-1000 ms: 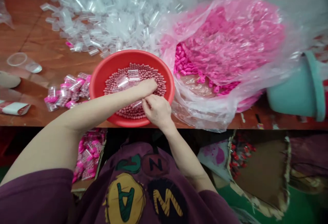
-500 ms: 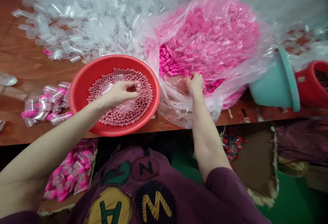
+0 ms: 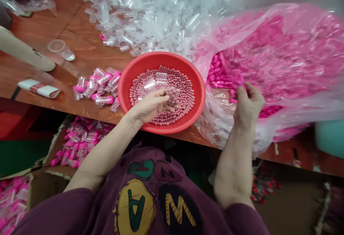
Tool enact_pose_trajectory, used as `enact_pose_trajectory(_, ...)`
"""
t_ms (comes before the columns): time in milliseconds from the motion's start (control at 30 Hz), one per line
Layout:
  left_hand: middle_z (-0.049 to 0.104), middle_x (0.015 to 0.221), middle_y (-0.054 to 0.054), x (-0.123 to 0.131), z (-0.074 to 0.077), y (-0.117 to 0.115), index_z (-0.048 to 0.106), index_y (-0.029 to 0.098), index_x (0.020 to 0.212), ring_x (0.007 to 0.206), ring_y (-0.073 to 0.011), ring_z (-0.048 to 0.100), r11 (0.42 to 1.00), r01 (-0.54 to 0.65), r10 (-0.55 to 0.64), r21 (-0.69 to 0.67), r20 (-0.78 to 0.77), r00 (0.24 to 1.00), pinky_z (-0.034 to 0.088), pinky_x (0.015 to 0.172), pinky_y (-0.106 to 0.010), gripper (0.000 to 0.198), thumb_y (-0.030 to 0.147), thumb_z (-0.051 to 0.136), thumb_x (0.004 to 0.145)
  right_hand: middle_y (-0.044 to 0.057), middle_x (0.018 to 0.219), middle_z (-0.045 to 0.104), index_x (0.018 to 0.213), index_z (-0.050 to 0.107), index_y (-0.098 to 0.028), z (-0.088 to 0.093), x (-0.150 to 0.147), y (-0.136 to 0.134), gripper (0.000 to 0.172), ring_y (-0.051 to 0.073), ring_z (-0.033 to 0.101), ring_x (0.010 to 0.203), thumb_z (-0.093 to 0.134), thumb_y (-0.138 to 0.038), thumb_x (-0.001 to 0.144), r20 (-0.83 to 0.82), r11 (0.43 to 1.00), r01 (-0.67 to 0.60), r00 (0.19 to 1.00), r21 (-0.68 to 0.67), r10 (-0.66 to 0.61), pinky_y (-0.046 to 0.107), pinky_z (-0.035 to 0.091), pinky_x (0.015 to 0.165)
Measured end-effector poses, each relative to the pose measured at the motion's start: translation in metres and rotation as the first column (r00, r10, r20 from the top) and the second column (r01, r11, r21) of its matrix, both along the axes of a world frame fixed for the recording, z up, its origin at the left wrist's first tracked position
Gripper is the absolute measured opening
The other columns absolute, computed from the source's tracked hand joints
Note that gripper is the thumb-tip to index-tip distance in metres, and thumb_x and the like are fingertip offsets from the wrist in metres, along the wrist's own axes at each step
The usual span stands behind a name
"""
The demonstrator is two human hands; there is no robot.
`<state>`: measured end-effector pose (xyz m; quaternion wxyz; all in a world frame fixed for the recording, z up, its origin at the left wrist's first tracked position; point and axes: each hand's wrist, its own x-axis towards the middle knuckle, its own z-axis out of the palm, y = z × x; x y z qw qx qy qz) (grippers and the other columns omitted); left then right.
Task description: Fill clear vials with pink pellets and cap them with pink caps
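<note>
My left hand [image 3: 154,108] is over the red basin [image 3: 200,84], its fingers closed round a small clear container filled with pink beads [image 3: 172,94]. Below it, loose pink beads [image 3: 185,109] cover the basin's bottom, with a few clear plastic containers [image 3: 161,78] lying on them. At the mouth of the pink plastic bag [image 3: 301,48], my right hand [image 3: 249,102] pinches a bright pink cap [image 3: 233,95] at its fingertips. Many loose pink caps [image 3: 221,71] spill toward the bag's opening.
Clear empty containers [image 3: 150,23] are heaped behind the basin. Filled, capped containers [image 3: 100,84] lie to its left, and more fill a cardboard box [image 3: 57,143] below the table edge. A clear cup [image 3: 57,46] and a white-and-red packet [image 3: 39,88] are farther left. A blue tub [image 3: 330,138] stands at right.
The view has swung left, so things appear farther right. My left hand has turned, showing the bead-filled container. My right hand has drawn back slightly from the caps with one at its fingertips.
</note>
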<state>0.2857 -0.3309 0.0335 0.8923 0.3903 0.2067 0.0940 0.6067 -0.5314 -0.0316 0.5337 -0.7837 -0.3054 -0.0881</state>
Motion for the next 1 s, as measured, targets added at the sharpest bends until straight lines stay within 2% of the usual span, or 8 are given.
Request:
enact_pose_trajectory(100,0.078,0.095,-0.009,-0.004,0.004,-0.004,0.073,0.016,0.111,0.084,-0.0179,0.076,1.0,0.009,-0.008,-0.013,0.036,0.999,0.06,0.078,-0.029,0.023,0.028,0.076,0.093,0.005,0.107,0.081,0.13,0.075,-0.028,0.031,-0.083,0.03,0.037,0.018,0.076,0.079,0.071,-0.051,0.101,-0.143,0.978,-0.181,0.971,0.099,0.194,0.036,0.065,0.072)
enact_pose_trajectory(167,0.078,0.1,-0.009,-0.008,0.006,-0.01,0.073,0.016,0.112,0.083,-0.0166,0.075,1.0,-0.006,0.006,-0.006,0.043,0.999,0.059,0.075,-0.027,0.023,0.028,0.077,0.092,0.005,0.111,0.082,0.128,0.075,-0.03,0.05,-0.135,0.052,0.036,0.019,0.079,0.088,0.072,-0.052,0.101,-0.196,0.942,-0.325,0.922,0.08,0.335,0.037,0.068,0.08)
enact_pose_trajectory(300,0.076,0.097,-0.005,-0.018,0.007,-0.016,0.072,0.017,0.108,0.081,-0.0132,0.071,0.999,-0.048,0.048,0.009,0.001,0.999,0.056,0.073,-0.024,0.021,0.026,0.079,0.091,0.004,0.114,0.083,0.119,0.078,-0.027,0.064,-0.192,0.078,0.029,0.021,0.08,0.102,0.071,-0.05,0.102,-0.229,0.885,-0.465,0.859,0.03,0.458,0.04,0.068,0.094)
enact_pose_trajectory(500,0.064,0.077,0.0,-0.023,0.002,-0.011,0.065,0.015,0.092,0.059,-0.0089,0.062,0.998,-0.062,0.061,-0.01,-0.067,0.996,0.044,0.054,-0.021,0.013,0.025,0.072,0.096,0.005,0.122,0.082,0.127,0.079,-0.029,0.063,-0.194,0.071,0.028,0.023,0.077,0.115,0.061,-0.034,0.107,-0.116,0.814,-0.562,0.827,-0.148,0.55,0.045,0.063,0.106)
enact_pose_trajectory(633,0.064,0.078,-0.002,-0.022,0.003,-0.01,0.064,0.014,0.088,0.058,-0.0092,0.061,0.998,-0.053,0.05,-0.044,-0.08,0.996,0.04,0.052,-0.021,0.01,0.017,0.062,0.097,0.005,0.118,0.081,0.128,0.08,-0.031,0.068,-0.181,0.066,0.028,0.022,0.077,0.109,0.061,-0.029,0.107,-0.044,0.755,-0.616,0.78,-0.227,0.624,0.042,0.064,0.1)
enact_pose_trajectory(767,0.064,0.076,-0.003,-0.022,0.003,-0.009,0.066,0.014,0.09,0.059,-0.0106,0.061,0.995,-0.033,0.027,-0.094,-0.063,0.998,0.04,0.052,-0.022,0.007,0.016,0.063,0.095,0.005,0.124,0.08,0.128,0.08,-0.032,0.067,-0.169,0.064,0.03,0.022,0.077,0.112,0.062,-0.027,0.106,0.008,0.71,-0.643,0.74,-0.289,0.673,0.042,0.065,0.101)
enact_pose_trajectory(833,0.065,0.078,-0.003,-0.022,0.003,-0.009,0.069,0.013,0.095,0.061,-0.011,0.062,0.994,-0.033,0.028,-0.102,-0.052,0.998,0.042,0.054,-0.023,0.006,0.017,0.064,0.095,0.005,0.125,0.08,0.128,0.081,-0.033,0.064,-0.166,0.064,0.03,0.023,0.077,0.113,0.061,-0.027,0.106,0.024,0.723,-0.619,0.754,-0.307,0.656,0.044,0.065,0.102)
enact_pose_trajectory(1000,0.069,0.085,-0.003,-0.02,0.001,-0.009,0.071,0.014,0.105,0.069,-0.012,0.067,0.989,-0.112,0.105,-0.1,-0.067,0.992,0.05,0.064,-0.025,0.012,0.015,0.066,0.094,0.005,0.122,0.081,0.126,0.081,-0.033,0.062,-0.169,0.066,0.028,0.025,0.077,0.114,0.063,-0.031,0.105,0.044,0.822,-0.516,0.84,-0.242,0.541,0.047,0.064,0.104)
